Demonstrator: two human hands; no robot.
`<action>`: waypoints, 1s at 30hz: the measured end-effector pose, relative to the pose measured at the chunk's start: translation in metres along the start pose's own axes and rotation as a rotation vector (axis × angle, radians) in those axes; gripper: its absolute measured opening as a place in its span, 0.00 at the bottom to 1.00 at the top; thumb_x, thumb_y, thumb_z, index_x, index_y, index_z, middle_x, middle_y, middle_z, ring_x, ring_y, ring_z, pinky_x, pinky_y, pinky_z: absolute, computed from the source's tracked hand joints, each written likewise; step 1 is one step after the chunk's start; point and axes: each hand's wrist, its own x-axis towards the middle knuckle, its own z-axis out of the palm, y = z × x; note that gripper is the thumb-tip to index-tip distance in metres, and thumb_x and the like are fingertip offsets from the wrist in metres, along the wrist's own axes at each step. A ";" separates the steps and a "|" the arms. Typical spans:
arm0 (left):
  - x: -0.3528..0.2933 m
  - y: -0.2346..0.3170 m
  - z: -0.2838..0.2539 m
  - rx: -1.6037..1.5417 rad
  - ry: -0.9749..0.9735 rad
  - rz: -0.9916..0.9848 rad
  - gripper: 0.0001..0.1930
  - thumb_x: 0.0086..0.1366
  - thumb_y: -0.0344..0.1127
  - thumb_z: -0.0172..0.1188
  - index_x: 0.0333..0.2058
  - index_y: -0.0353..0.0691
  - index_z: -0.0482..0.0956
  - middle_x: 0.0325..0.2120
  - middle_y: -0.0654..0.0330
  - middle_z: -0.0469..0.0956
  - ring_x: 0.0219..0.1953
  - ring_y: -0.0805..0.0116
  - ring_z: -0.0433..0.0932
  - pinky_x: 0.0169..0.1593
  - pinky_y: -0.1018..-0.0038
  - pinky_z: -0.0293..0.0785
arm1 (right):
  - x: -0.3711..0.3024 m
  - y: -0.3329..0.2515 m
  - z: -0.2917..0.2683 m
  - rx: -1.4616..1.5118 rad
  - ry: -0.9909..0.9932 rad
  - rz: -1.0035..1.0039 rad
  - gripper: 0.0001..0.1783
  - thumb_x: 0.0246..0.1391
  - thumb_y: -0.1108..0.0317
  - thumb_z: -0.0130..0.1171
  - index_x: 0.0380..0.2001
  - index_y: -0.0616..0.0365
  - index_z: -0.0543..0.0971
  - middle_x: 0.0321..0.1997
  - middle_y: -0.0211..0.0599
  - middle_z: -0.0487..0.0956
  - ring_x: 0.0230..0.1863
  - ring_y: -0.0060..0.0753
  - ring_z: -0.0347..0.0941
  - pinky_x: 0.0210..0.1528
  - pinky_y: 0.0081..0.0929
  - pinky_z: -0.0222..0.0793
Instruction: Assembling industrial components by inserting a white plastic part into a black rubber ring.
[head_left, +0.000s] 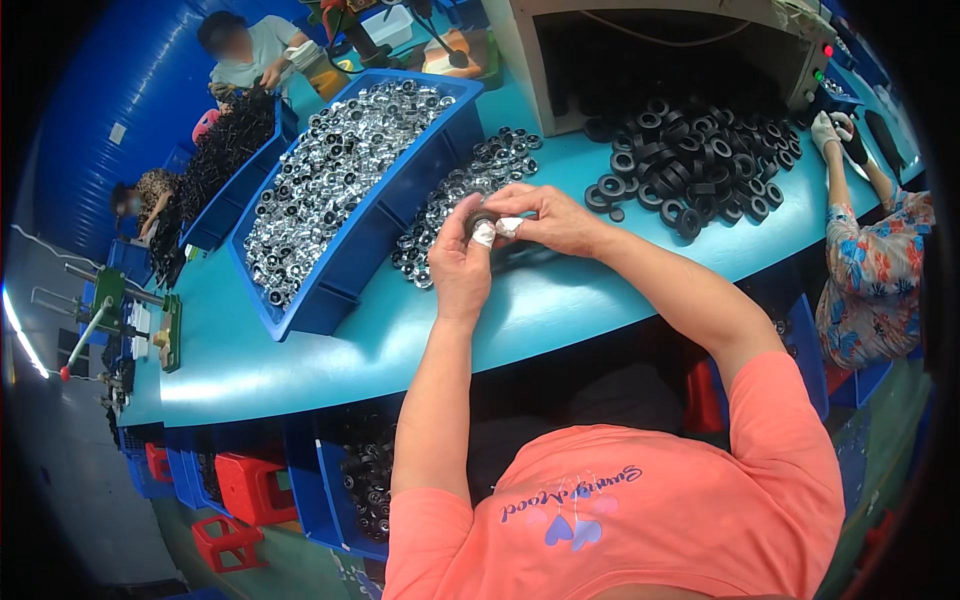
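My left hand [460, 265] and my right hand [560, 222] meet above the table, both closed round a small black ring-shaped part [481, 222]. Fingers hide much of it, so whether something sits inside it is unclear. White wrapping covers both thumb tips. Just behind my hands lies a loose heap of small clear-and-black round hubs [505, 158]. To their left, a long blue bin [345, 270] is full of similar shiny hubs [350, 150]. On the right, many black rubber rings [690, 165] are piled on the table.
A box-shaped machine [520, 70] stands open behind the rings. The turquoise table [230, 370] curves around me. A green hand press [110, 310] is at far left. Co-workers sit at upper left and right. Blue bins and red stools [250, 490] stand below.
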 end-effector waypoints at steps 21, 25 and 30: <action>-0.001 0.007 0.002 0.219 0.169 -0.027 0.12 0.69 0.24 0.59 0.49 0.38 0.83 0.30 0.65 0.82 0.28 0.80 0.75 0.32 0.80 0.74 | -0.002 -0.002 0.017 -0.164 0.165 -0.048 0.17 0.56 0.70 0.64 0.50 0.53 0.85 0.32 0.30 0.79 0.39 0.25 0.71 0.43 0.24 0.68; -0.001 0.007 0.002 0.198 0.166 -0.042 0.11 0.69 0.26 0.59 0.48 0.40 0.84 0.30 0.66 0.82 0.27 0.81 0.76 0.31 0.81 0.74 | -0.003 -0.004 0.018 -0.161 0.187 -0.037 0.18 0.55 0.70 0.66 0.50 0.52 0.85 0.32 0.29 0.79 0.37 0.25 0.71 0.42 0.24 0.68; 0.001 0.001 -0.007 0.194 0.138 -0.055 0.12 0.71 0.30 0.59 0.50 0.38 0.83 0.32 0.64 0.82 0.28 0.79 0.77 0.30 0.80 0.76 | -0.004 -0.013 0.027 -0.240 0.236 -0.071 0.19 0.54 0.71 0.67 0.51 0.51 0.85 0.32 0.30 0.79 0.36 0.25 0.71 0.39 0.24 0.70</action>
